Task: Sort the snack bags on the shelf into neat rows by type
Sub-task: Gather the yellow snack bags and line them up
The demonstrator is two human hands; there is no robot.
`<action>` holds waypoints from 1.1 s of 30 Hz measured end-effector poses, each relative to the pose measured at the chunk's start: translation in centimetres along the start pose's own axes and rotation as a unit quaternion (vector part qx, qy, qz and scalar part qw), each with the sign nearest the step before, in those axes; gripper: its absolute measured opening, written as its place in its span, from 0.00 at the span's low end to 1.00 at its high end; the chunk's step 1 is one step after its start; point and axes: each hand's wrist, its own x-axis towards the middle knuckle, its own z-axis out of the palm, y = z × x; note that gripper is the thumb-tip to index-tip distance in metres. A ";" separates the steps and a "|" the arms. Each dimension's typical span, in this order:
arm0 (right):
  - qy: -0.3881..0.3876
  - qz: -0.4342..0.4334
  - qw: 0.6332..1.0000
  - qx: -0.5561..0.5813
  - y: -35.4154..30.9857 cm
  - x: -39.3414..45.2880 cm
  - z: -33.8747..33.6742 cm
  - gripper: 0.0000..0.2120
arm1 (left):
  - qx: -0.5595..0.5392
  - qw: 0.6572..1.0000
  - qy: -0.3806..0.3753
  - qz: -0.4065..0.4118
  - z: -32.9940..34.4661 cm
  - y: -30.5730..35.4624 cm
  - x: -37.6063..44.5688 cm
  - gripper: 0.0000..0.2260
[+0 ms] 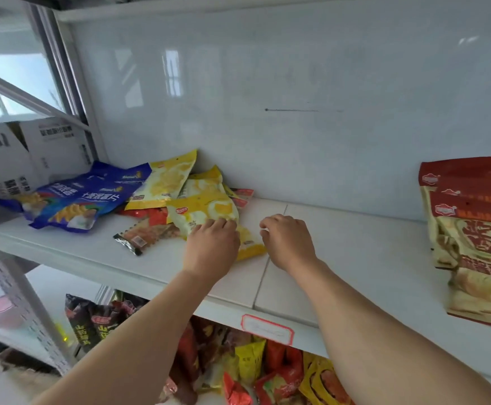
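3 yellow bags [206, 211], 2 blue bags [92, 197], 2 hands [212, 244] beside them

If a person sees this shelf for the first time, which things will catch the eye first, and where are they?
First the two hands at the middle of the shelf: the left hand rests on the nearest yellow bag, and the right hand hovers beside it with fingers curled. Next the loose heap at the left, where blue bags and more yellow bags overlap. At the far right, red-and-cream bags lie stacked together.
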 end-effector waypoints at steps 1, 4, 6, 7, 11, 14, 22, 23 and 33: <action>-0.005 0.014 1.000 0.016 -1.1 0.5 0.1 0.13 | -0.020 1.000 0.001 -0.012 -0.1 -0.9 0.1 0.06; -0.021 0.074 0.994 0.080 -3.7 2.1 0.4 0.16 | -0.085 0.994 0.005 -0.075 -0.3 -3.1 0.8 0.13; -0.052 0.125 0.982 0.133 -4.9 3.2 0.6 0.21 | -0.114 0.987 0.019 -0.110 -0.2 -4.3 1.3 0.15; -0.072 0.149 0.974 0.156 -5.4 3.7 0.8 0.24 | -0.124 0.984 0.022 -0.125 -0.1 -4.8 1.5 0.15; -0.132 0.214 0.952 0.176 -6.3 5.7 2.1 0.40 | -0.137 0.975 0.010 -0.174 0.6 -6.4 2.7 0.16; -0.142 0.241 0.944 0.174 -6.6 6.9 3.6 0.43 | -0.136 0.971 0.008 -0.194 0.9 -7.5 3.5 0.15; -0.070 0.287 0.883 0.366 -7.6 8.7 5.5 0.36 | -0.203 0.942 0.034 -0.264 2.2 -11.4 6.3 0.17; -0.059 0.290 0.875 0.382 -7.7 9.0 5.5 0.35 | -0.215 0.936 0.038 -0.276 2.4 -12.0 6.7 0.17; 0.016 0.345 0.832 0.435 -9.9 11.9 6.4 0.14 | -0.258 0.921 0.016 -0.291 5.2 -18.6 10.7 0.29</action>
